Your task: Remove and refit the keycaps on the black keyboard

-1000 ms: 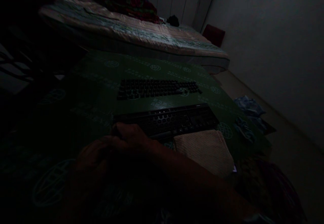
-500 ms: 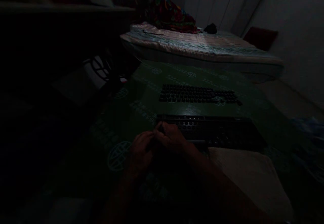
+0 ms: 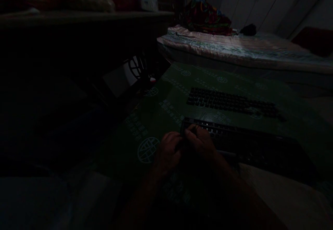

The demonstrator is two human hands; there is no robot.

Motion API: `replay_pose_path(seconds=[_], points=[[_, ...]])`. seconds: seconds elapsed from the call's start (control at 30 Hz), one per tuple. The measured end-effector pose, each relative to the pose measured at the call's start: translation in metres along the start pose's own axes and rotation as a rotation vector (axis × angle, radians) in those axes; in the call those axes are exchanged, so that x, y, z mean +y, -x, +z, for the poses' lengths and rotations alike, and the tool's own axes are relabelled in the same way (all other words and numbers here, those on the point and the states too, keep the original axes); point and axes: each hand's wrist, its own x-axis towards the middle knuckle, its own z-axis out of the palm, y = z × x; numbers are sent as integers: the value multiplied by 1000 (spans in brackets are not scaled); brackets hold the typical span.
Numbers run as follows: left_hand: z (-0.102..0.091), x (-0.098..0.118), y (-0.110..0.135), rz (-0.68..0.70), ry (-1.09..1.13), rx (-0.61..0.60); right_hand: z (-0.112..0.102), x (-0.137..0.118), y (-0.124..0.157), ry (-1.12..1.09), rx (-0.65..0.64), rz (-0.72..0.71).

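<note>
A black keyboard base [image 3: 249, 143] lies on the green tabletop [image 3: 161, 119], with bare holes showing near its upper left. At its left end, my left hand [image 3: 169, 150] has its fingers curled round the edge. My right hand [image 3: 201, 140] is closed over the top left corner, thumb and fingertips pressed together. Whatever small thing it may pinch is hidden in the dark. Beyond the base, black keycaps [image 3: 231, 101] lie in rows on the tabletop.
A pale cloth [image 3: 281, 192] lies along the keyboard's near side. Behind the table stands a bed [image 3: 234, 51] with a bundled floral blanket [image 3: 205, 18]. To the left, a dark shelf [image 3: 125, 16] carries bags. A round-framed fan-like object [image 3: 136, 67] is below it.
The view has swung left, so everything sits further right in it. My hands have come slightly apart, the right one now over the keyboard's corner.
</note>
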Motion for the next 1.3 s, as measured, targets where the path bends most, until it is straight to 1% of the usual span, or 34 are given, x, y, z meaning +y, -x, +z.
replay_pose_path(seconds=[0.1,0.3,0.4,0.47,0.53,0.6,0.7,0.8,0.87,0.93,1.0,1.03,1.1,1.13,1.17,1.23,1.3], points=[[0,1,1,15,5,1,0,-1,1,-58,29,35],[-2,6,1,-23,11,-41,1,-3,1,-112,86,105],[-4,9,0,-65,71,-14,0,-4,0,-264,159,180],[-6,9,-1,-110,140,11,-2,-6,-1,-398,224,228],[-7,9,-1,-161,203,33,-4,-8,-2,-505,261,258],[-8,8,-1,-210,242,52,-5,-10,-3,-562,273,267],[-9,6,0,-281,265,55,-4,-11,-4,-584,268,279],[-13,9,0,-347,256,48,-3,-10,-6,-602,253,322],[-20,13,0,-359,221,38,-2,-8,-8,-607,248,338],[-29,16,-5,-341,153,13,-1,-7,-8,-609,238,336],[-39,15,-16,-284,61,-12,0,-6,-9,-620,221,326],[-43,13,-25,-249,9,-24,1,-5,-9,-622,213,322],[-48,2,-48,-197,-100,-95,2,-5,-10,-616,194,312],[-48,-5,-62,-199,-167,-134,2,-4,-10,-611,185,310],[-46,-14,-76,-204,-229,-205,3,-4,-10,-607,179,311],[-40,-31,-100,-188,-264,-252,3,-3,-10,-603,164,314],[-31,-47,-118,-156,-290,-286,4,-2,-10,-603,157,315]])
